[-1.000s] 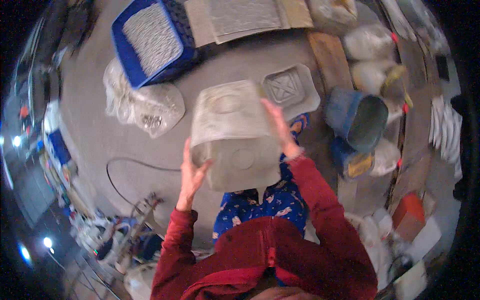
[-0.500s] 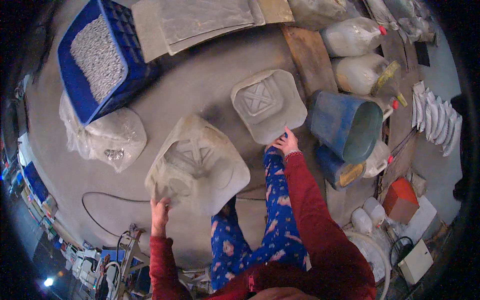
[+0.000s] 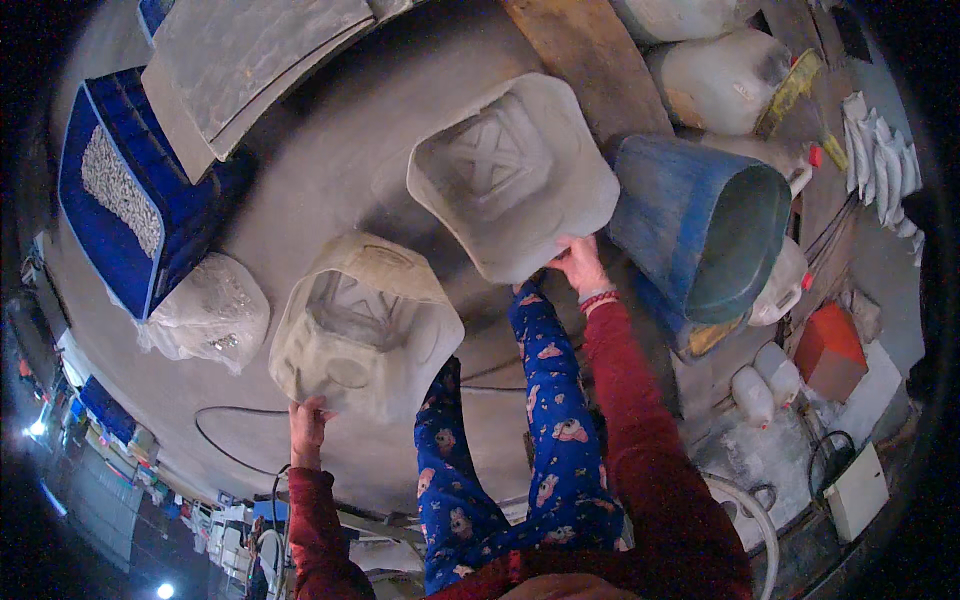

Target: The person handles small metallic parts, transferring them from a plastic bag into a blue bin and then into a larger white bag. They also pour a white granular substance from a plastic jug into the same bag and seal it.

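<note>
Two dusty whitish plastic jugs with their tops cut off are in my hands, open mouths tilted toward me. My left hand [image 3: 309,428] grips the near left rim of the yellowed cut jug [image 3: 365,320], fingers closed on its edge. At the near edge of the paler cut jug [image 3: 510,175], my right hand [image 3: 582,266] pinches the rim, thumb and fingers around the plastic. Both jugs show moulded cross ribs in their bottoms and look empty. The right one sits farther away, just left of a blue cut plastic drum [image 3: 700,225].
A blue crate [image 3: 150,200] of pale pellets stands at left, by a clear plastic bag [image 3: 215,310]. Flat sheets [image 3: 260,60] lie at the far side. Large jugs [image 3: 725,75], a yellow-rimmed funnel [image 3: 800,100] and an orange box [image 3: 830,350] are at right. A cable [image 3: 225,410] crosses the floor.
Both cut jugs have come up closer to my view, still in my hands. The right one shifted left and tilted. The surroundings have swung as my head turned.
</note>
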### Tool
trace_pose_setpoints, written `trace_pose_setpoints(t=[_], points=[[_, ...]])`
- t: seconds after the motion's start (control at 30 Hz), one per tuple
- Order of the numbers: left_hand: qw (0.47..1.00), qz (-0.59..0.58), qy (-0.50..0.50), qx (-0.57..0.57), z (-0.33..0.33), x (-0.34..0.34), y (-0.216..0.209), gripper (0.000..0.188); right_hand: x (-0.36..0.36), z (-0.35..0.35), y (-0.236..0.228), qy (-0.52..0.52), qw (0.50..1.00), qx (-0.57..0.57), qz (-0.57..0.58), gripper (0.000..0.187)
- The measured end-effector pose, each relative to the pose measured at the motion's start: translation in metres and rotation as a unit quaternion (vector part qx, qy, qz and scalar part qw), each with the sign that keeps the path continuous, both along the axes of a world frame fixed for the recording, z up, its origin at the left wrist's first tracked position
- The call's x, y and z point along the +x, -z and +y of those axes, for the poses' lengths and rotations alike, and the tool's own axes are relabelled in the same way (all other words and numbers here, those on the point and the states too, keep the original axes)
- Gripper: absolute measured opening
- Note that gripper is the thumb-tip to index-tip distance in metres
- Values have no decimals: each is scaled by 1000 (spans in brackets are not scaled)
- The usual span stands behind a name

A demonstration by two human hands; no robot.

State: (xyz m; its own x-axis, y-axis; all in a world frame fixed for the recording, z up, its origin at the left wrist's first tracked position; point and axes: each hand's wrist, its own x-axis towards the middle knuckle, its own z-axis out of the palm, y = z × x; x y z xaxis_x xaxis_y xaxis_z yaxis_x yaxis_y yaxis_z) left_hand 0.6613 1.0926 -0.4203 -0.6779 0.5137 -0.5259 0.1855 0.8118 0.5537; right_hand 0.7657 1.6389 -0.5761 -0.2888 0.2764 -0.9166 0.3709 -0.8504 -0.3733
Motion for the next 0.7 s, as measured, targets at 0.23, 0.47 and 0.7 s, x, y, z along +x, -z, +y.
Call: trace_pose_setpoints(t=[0.23,0.47,0.7], points=[[978,-106,-140,117,61,-68,27,63,-29,62,34,-63,997,15,45,42],[976,-154,-153,16,91,-112,67,17,-32,70,39,-96,995,15,-6,43],[827,-313,-466,37,122,-119,108,40,-32,70,40,-98,995,-16,-24,39]])
